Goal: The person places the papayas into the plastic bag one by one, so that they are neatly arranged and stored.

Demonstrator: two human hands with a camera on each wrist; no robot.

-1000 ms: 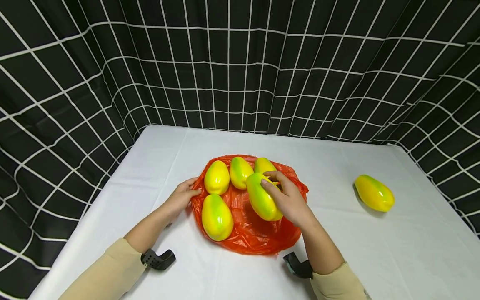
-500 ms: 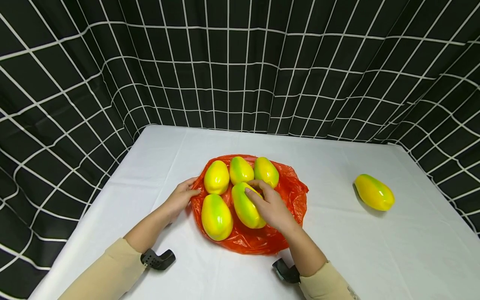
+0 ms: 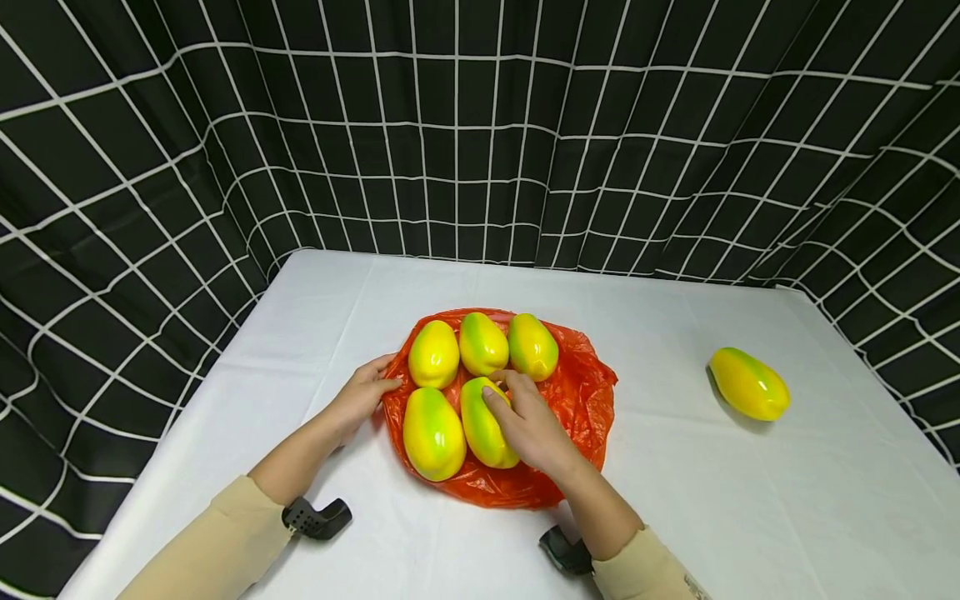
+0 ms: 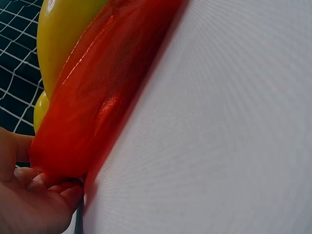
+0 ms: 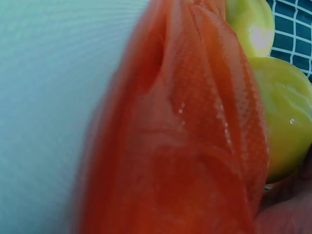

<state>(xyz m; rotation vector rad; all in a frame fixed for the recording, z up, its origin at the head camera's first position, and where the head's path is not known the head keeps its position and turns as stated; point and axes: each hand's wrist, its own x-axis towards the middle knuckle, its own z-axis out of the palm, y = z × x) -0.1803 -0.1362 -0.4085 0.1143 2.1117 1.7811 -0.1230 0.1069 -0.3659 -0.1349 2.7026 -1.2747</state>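
A red plastic bag [image 3: 581, 383] lies spread open on the white-covered table, its rim folded low. Inside sit several yellow-green papayas, three of them in a back row, such as the left one [image 3: 433, 354], and one at the front left [image 3: 434, 435]. My left hand [image 3: 362, 398] pinches the bag's left edge; in the left wrist view the film [image 4: 97, 102] is caught between thumb and curled fingers. With thumb and fingers, my right hand [image 3: 534, 423] grips a papaya [image 3: 483, 425] from its right side, beside the front-left one. In the right wrist view, red film covers much of the picture.
Another papaya [image 3: 748, 385] lies on the white tablecloth [image 3: 675, 500] far to the right, outside the bag. A black curtain with a white grid [image 3: 480, 150] stands behind the table and along both sides.
My right hand has carried the papaya leftward and down into the bag, beside the front-left one, uncovering the back-right papaya. The left hand stays on the bag's edge.
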